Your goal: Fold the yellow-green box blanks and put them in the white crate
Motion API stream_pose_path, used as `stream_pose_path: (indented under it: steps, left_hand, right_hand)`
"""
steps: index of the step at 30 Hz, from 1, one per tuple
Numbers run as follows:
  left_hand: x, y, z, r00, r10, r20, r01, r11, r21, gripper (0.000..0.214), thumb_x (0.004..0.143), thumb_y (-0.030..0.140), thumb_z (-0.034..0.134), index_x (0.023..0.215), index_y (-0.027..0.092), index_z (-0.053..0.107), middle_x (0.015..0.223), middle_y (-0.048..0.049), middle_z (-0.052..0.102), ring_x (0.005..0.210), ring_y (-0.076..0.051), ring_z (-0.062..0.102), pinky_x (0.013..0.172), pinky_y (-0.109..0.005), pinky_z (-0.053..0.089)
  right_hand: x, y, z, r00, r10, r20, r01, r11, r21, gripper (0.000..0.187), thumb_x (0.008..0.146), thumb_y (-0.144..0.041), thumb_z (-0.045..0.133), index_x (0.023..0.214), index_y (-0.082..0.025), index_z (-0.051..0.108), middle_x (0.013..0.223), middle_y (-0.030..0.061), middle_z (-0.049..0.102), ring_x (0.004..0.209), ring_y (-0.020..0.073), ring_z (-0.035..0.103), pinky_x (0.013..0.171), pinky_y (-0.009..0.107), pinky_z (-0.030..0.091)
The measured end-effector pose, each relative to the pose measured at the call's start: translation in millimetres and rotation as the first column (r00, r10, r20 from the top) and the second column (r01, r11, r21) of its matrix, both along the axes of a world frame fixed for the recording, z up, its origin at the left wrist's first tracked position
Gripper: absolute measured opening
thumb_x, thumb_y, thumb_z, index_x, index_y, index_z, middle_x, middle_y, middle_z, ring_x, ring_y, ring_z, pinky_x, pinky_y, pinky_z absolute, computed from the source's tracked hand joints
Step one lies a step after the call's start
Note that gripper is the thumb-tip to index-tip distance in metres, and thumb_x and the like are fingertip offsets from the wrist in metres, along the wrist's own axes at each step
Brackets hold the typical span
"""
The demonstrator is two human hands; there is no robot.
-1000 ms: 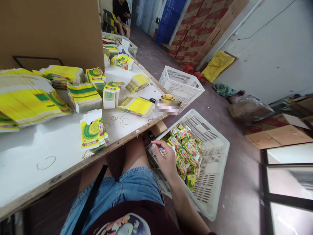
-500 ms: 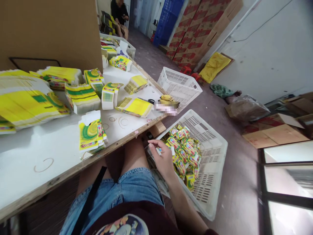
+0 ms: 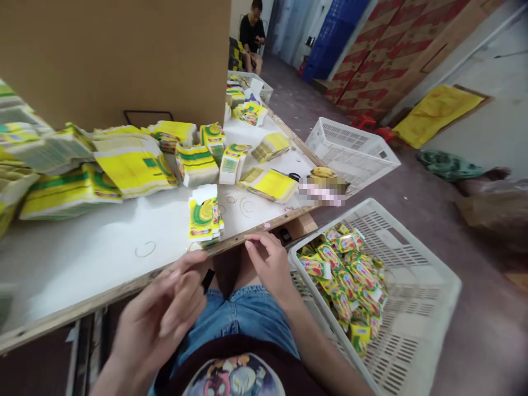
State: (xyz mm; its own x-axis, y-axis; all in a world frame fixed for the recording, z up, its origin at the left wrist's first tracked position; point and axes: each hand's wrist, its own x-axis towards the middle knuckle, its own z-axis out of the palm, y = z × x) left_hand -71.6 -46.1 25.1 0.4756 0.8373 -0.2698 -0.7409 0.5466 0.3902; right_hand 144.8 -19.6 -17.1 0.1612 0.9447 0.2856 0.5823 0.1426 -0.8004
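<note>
My left hand (image 3: 163, 311) is raised over my lap at the table's front edge, somewhat blurred. Its fingers are loosely bent, and nothing shows in them. My right hand (image 3: 270, 267) hovers over my thigh just below that edge, thumb and fingers apart, holding nothing visible. Nearest to both hands on the white tabletop (image 3: 111, 242) is a small stack of flattened yellow-green cartons (image 3: 203, 215). To the right of my right hand, a white plastic crate (image 3: 429, 297) contains a heap of small filled yellow-green boxes (image 3: 350, 275).
Bundles of flat yellow cartons (image 3: 132, 165) line the back of the table before a large cardboard sheet (image 3: 124, 60). Bananas (image 3: 323, 172) lie at the right corner, by a second white crate (image 3: 355, 143). A person (image 3: 252, 33) sits in the background.
My left hand has come into view at the table edge. My right hand has drawn away from the crate of boxes, towards my lap. The view has turned left.
</note>
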Motion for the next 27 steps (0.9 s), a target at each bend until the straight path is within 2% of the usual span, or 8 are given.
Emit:
stream_pose_path:
  steps: [1, 3, 6, 8, 13, 20, 24, 27]
  left_hand:
    - [5.3, 8.9, -3.5, 0.999, 0.029, -0.021, -0.029, 0.999, -0.023, 0.021, 0.092, 0.015, 0.06, 0.11, 0.007, 0.067, 0.053, 0.0067, 0.054, 0.039, -0.004, 0.046, 0.042, -0.016, 0.045]
    - [14.1, 21.0, -11.0, 0.993, 0.087, -0.08, -0.093, 0.992, -0.082, 0.02, 0.088, 0.008, 0.059, 0.105, 0.003, 0.07, 0.045, 0.0091, 0.044, 0.033, -0.002, 0.035, 0.036, -0.014, 0.039]
    - [19.3, 24.7, -18.6, 0.982, 0.135, -0.13, -0.151, 0.981, -0.121, 0.017, 0.087, 0.008, 0.059, 0.1, 0.005, 0.07, 0.049, 0.0077, 0.046, 0.034, -0.002, 0.035, 0.037, -0.014, 0.039]
    - [18.7, 22.6, -20.7, 0.98, 0.145, -0.134, -0.161, 0.98, -0.119, 0.013, 0.086, 0.008, 0.06, 0.095, 0.008, 0.07, 0.056, 0.0052, 0.052, 0.038, -0.002, 0.039, 0.041, -0.015, 0.042]
    - [15.5, 22.6, -27.1, 0.982, 0.168, -0.083, -0.179, 0.973, -0.147, 0.008, 0.083, 0.007, 0.059, 0.083, 0.014, 0.063, 0.078, -0.0034, 0.061, 0.058, -0.01, 0.053, 0.059, -0.024, 0.051]
    - [12.6, 27.6, -38.2, 0.984, 0.174, 0.024, -0.169, 0.974, -0.152, 0.011, 0.084, 0.008, 0.053, 0.078, 0.015, 0.059, 0.084, -0.0061, 0.058, 0.067, -0.014, 0.054, 0.067, -0.028, 0.05]
    - [6.3, 25.8, -37.1, 0.982, 0.189, 0.026, -0.184, 0.974, -0.13, 0.012, 0.08, 0.005, 0.054, 0.075, 0.016, 0.058, 0.079, -0.0039, 0.056, 0.067, -0.014, 0.053, 0.069, -0.027, 0.05]
    - [3.5, 23.5, -33.8, 0.982, 0.189, -0.004, -0.188, 0.975, -0.122, 0.014, 0.076, 0.003, 0.055, 0.072, 0.016, 0.057, 0.075, -0.0024, 0.054, 0.063, -0.013, 0.051, 0.065, -0.026, 0.049]
  right_hand:
    - [-7.6, 8.0, 0.3, 0.997, 0.053, 0.049, -0.055, 0.998, 0.021, 0.013, 0.094, -0.023, 0.059, 0.098, -0.021, 0.072, 0.1, 0.005, 0.075, 0.098, 0.0226, 0.066, 0.093, 0.038, 0.045]
    - [-23.3, 25.8, -0.6, 0.975, 0.168, 0.147, -0.176, 0.983, 0.045, 0.016, 0.094, -0.023, 0.06, 0.107, -0.022, 0.07, 0.114, 0.0064, 0.074, 0.111, 0.0239, 0.063, 0.099, 0.039, 0.042]
    - [-44.9, 51.5, -6.6, 0.912, 0.298, 0.283, -0.313, 0.95, 0.007, 0.035, 0.093, -0.029, 0.064, 0.126, -0.022, 0.062, 0.14, 0.0085, 0.061, 0.132, 0.0261, 0.05, 0.107, 0.043, 0.035]
    - [-55.8, 63.6, -13.0, 0.873, 0.341, 0.348, -0.346, 0.937, -0.049, 0.045, 0.091, -0.035, 0.067, 0.132, -0.02, 0.059, 0.145, 0.01, 0.057, 0.137, 0.0285, 0.045, 0.108, 0.046, 0.032]
    - [-69.0, 71.4, -24.5, 0.86, 0.285, 0.423, -0.284, 0.957, -0.068, 0.041, 0.09, -0.042, 0.067, 0.123, -0.018, 0.064, 0.134, 0.0113, 0.064, 0.128, 0.0299, 0.05, 0.104, 0.047, 0.031]
    - [-80.6, 67.9, -23.2, 0.804, 0.222, 0.551, -0.226, 0.972, -0.062, 0.039, 0.093, -0.043, 0.061, 0.124, -0.018, 0.061, 0.128, 0.0152, 0.065, 0.121, 0.0336, 0.05, 0.096, 0.049, 0.032]
    - [-87.7, 66.5, -21.5, 0.844, 0.195, 0.5, -0.208, 0.978, -0.03, 0.026, 0.091, -0.04, 0.065, 0.107, -0.019, 0.067, 0.114, 0.0114, 0.07, 0.113, 0.0302, 0.055, 0.097, 0.046, 0.032]
    - [-82.9, 60.5, -17.1, 0.906, 0.17, 0.388, -0.207, 0.977, 0.054, 0.009, 0.093, -0.029, 0.065, 0.094, -0.021, 0.069, 0.1, 0.0053, 0.074, 0.101, 0.0237, 0.062, 0.098, 0.043, 0.031]
